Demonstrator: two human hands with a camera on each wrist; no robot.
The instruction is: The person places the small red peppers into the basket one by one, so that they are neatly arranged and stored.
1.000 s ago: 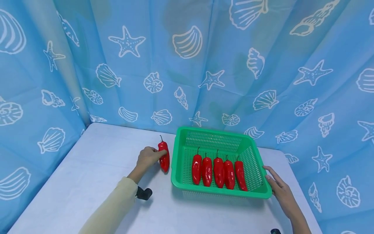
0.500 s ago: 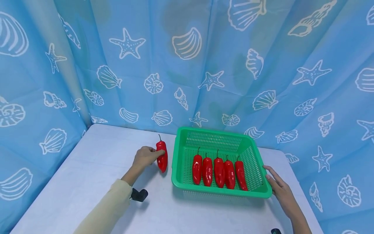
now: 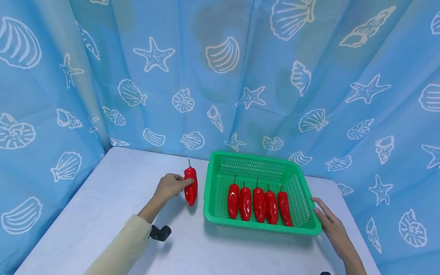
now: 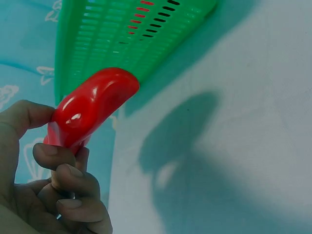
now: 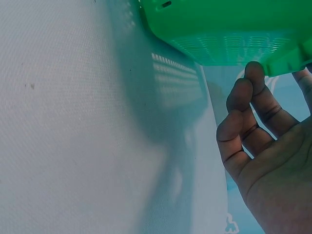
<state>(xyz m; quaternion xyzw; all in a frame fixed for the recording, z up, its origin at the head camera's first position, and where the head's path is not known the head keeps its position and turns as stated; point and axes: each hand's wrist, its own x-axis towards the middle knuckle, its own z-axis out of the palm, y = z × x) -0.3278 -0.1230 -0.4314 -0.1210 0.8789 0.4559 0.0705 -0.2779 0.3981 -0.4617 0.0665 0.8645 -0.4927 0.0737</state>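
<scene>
My left hand (image 3: 170, 185) pinches a long red chili pepper (image 3: 190, 186) between thumb and fingers, left of the green basket (image 3: 261, 227). In the left wrist view, this pepper (image 4: 95, 108) has its rounded end towards the basket wall, and its shadow falls on the table apart from it. Its stem points to the back in the head view. Several red peppers (image 3: 259, 204) lie side by side in the basket, stems to the back. My right hand (image 3: 330, 225) touches the basket's right rim with its fingertips; the right wrist view shows its fingers (image 5: 241, 95) loosely bent beside the basket wall.
The white table (image 3: 192, 250) carries the basket, with a blue shell-print curtain (image 3: 192, 68) behind and at both sides. A black camera mount (image 3: 160, 233) sticks out from the left wrist, low over the table.
The left hand has drawn the pepper slightly left, away from the basket. The head view has shifted a little. My right hand and the basket have stayed in place.
</scene>
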